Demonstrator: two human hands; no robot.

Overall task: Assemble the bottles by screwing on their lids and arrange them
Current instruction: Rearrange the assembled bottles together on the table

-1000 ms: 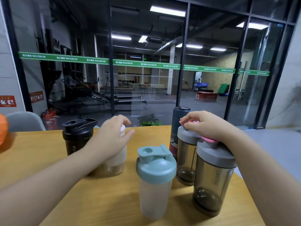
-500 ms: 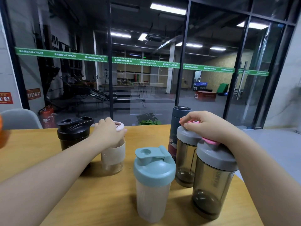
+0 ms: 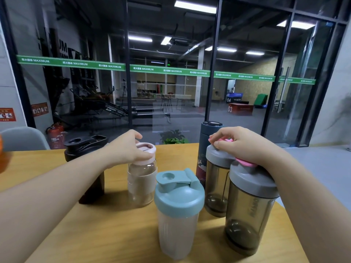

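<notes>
Several bottles stand upright on the wooden table. My left hand grips the pale pink lid of a small clear bottle from its left side. My right hand lies over two smoky bottles with grey lids, its fingers curled on the pink flip tab of the farther one; my wrist rests on the nearer one. A frosted bottle with a teal lid stands nearest me. A black bottle is behind my left forearm, and a tall dark blue flask stands behind the grey-lidded pair.
The table's right edge falls away just past the smoky bottles. A glass wall runs behind the table, with a potted plant at its foot. A grey chair back and a fire extinguisher are at the far left.
My left hand has shifted from covering the small bottle's top to holding its pink lid from the left, so the lid's top now shows. My right hand has stayed in place.
</notes>
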